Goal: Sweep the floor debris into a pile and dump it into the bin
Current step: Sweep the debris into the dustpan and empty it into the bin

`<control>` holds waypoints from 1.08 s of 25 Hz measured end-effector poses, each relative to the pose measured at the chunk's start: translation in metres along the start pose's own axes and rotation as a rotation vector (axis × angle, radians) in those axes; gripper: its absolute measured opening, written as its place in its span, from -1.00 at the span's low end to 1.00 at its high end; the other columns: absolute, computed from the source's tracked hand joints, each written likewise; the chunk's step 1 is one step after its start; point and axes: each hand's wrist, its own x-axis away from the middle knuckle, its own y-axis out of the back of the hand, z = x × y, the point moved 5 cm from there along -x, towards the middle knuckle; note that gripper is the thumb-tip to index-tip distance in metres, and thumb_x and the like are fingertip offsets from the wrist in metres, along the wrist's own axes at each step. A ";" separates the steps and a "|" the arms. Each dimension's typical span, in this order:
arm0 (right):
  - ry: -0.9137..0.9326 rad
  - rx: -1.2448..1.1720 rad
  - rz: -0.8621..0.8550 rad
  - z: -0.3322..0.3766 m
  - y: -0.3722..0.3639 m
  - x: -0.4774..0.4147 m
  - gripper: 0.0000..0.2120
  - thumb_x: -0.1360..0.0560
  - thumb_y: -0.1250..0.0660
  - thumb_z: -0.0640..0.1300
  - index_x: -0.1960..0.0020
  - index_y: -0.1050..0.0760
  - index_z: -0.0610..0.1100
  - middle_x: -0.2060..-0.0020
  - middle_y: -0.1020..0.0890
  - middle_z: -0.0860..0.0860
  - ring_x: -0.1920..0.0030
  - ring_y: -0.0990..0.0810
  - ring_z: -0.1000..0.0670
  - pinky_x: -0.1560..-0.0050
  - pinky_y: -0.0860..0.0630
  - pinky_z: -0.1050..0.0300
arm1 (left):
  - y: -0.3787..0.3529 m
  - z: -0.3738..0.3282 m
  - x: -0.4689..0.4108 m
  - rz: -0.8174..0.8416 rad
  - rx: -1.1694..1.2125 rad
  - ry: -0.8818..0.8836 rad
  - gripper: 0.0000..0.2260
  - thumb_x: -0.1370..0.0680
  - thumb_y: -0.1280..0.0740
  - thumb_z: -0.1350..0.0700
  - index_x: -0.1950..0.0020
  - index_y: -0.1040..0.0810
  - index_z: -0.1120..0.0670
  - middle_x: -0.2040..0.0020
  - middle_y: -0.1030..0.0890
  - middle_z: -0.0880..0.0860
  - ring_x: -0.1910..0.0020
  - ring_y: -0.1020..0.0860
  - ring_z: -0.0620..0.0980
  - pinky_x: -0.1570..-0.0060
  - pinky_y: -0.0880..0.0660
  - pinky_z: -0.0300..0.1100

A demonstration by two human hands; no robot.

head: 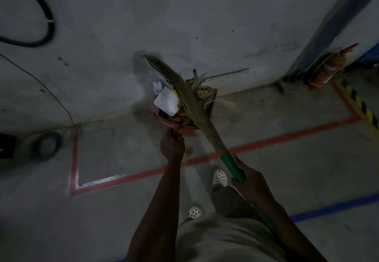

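Item one, the left hand: we see its fingers curled tight around the near rim or handle of a red container, at the centre of the scene.

Item two, the right hand: its fingers are wrapped round the green handle of a broom, near and right of centre. The bristles slant to the far left across the top of the container.

Item three, the red container stands on the floor at the foot of the wall; we cannot tell whether it is a dustpan or the bin. It is heaped with debris: a white sheet on the left, a crumpled brown wrapper on the right, and darker scraps below.

Item four, writing: a small printed slip and the label on a fire extinguisher at far right are both too blurred for us to read.
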 end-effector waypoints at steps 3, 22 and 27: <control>0.019 0.034 0.079 0.002 0.012 -0.056 -0.16 -0.51 -0.43 -0.19 -0.52 -0.07 0.39 -0.35 -0.56 0.12 -0.20 -0.57 0.10 -0.13 -0.42 0.33 | -0.020 -0.002 -0.035 -0.028 -0.018 0.061 -0.72 -0.54 -0.35 0.02 -0.22 -0.59 0.07 -0.10 -0.64 0.13 -0.09 -0.59 0.19 0.02 -0.48 -0.06; -0.012 0.070 0.235 -0.084 -0.120 -0.390 -0.17 -0.51 -0.41 -0.19 -0.45 -0.08 0.52 -0.20 -0.64 0.12 0.03 -0.65 0.05 0.11 -0.60 0.17 | -0.251 0.131 -0.292 0.138 -0.356 0.207 -0.81 -0.50 -0.33 -0.03 0.02 -0.58 0.06 0.01 -0.64 0.15 -0.02 -0.61 0.22 0.04 -0.52 -0.04; -0.165 0.055 0.200 -0.084 -0.126 -0.400 -0.21 -0.52 -0.38 -0.21 -0.56 -0.12 0.32 -0.13 -0.63 0.03 0.08 -0.60 0.04 0.04 -0.58 0.11 | -0.261 0.110 -0.305 0.210 -0.485 0.139 -0.61 -0.53 -0.30 -0.06 -0.23 -0.47 0.18 -0.16 -0.55 0.23 -0.14 -0.54 0.29 -0.09 -0.48 0.04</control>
